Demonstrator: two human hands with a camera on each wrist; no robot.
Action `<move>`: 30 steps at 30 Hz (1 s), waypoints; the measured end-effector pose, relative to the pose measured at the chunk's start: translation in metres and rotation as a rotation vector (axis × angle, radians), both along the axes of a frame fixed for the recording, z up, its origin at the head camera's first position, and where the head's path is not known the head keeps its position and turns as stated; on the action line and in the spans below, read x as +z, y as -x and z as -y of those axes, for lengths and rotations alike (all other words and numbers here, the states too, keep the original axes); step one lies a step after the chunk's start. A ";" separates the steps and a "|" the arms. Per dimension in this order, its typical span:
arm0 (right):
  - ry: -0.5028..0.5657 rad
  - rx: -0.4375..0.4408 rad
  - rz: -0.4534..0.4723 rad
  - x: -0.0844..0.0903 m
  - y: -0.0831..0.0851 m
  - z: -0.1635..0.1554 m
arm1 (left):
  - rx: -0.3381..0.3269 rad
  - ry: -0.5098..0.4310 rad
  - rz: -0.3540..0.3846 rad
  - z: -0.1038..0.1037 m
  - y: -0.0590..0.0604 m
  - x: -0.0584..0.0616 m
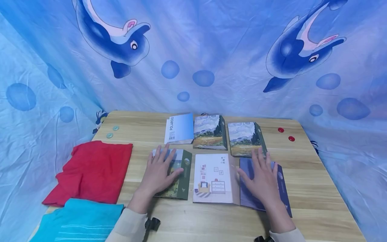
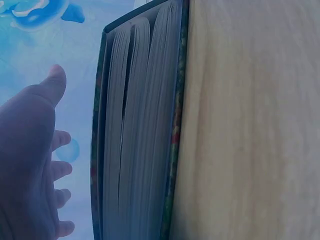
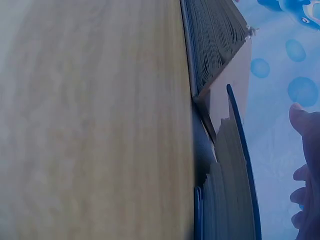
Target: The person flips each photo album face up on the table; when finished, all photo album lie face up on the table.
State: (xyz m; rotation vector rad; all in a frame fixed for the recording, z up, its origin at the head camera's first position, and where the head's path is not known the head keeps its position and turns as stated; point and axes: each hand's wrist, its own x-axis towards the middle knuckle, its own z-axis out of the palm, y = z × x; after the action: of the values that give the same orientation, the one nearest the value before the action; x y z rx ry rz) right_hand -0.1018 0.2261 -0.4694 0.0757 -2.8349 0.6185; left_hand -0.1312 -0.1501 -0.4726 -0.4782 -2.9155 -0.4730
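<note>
My left hand (image 1: 159, 173) is spread, palm down, over a green-spined photo album (image 1: 183, 179) in the front row. In the left wrist view a gap shows between that hand and the thick page block. On the right, my right hand (image 1: 263, 181) hovers with straight, spread fingers above a purple album (image 1: 251, 199); the right wrist view shows its cover slightly lifted below the hand. Between the two hands lies a white album (image 1: 211, 178) with a drawn armchair and dresser. Neither hand holds anything. The hands hide parts of both albums' covers.
Behind are a blue-and-white Polaroid album (image 1: 179, 129) and two landscape-painting albums, one in the middle (image 1: 208, 131) and one on the right (image 1: 243, 137). Red cloth (image 1: 93, 171) and turquoise cloth (image 1: 81, 220) lie at left. Green buttons (image 1: 110, 135) and red buttons (image 1: 291, 138) sit near the sides.
</note>
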 end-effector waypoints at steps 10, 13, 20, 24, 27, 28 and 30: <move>0.106 0.070 0.026 0.007 0.009 -0.003 | 0.001 -0.159 -0.040 0.008 0.011 0.009; 0.215 0.107 0.055 0.014 0.016 -0.001 | 0.003 -0.205 -0.050 0.012 0.020 0.014; 0.434 0.156 0.032 0.025 0.038 0.015 | -0.010 -0.264 -0.036 0.016 0.041 0.018; 0.494 0.200 0.026 0.026 0.053 0.030 | -0.008 -0.265 0.001 0.017 0.051 0.017; 0.499 0.215 0.039 0.028 0.064 0.042 | -0.011 -0.260 0.011 0.018 0.058 0.017; 0.498 0.220 0.043 0.029 0.067 0.045 | -0.012 -0.257 0.015 0.018 0.060 0.017; 0.507 0.243 0.051 0.030 0.074 0.052 | -0.014 -0.257 0.017 0.019 0.065 0.017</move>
State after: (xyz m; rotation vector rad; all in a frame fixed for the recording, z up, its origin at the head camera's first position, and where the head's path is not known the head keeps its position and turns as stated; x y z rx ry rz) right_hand -0.1759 0.1740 -0.4392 0.3190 -2.6413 1.3849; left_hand -0.1962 -0.1690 -0.4552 -0.4589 -2.8115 -0.8433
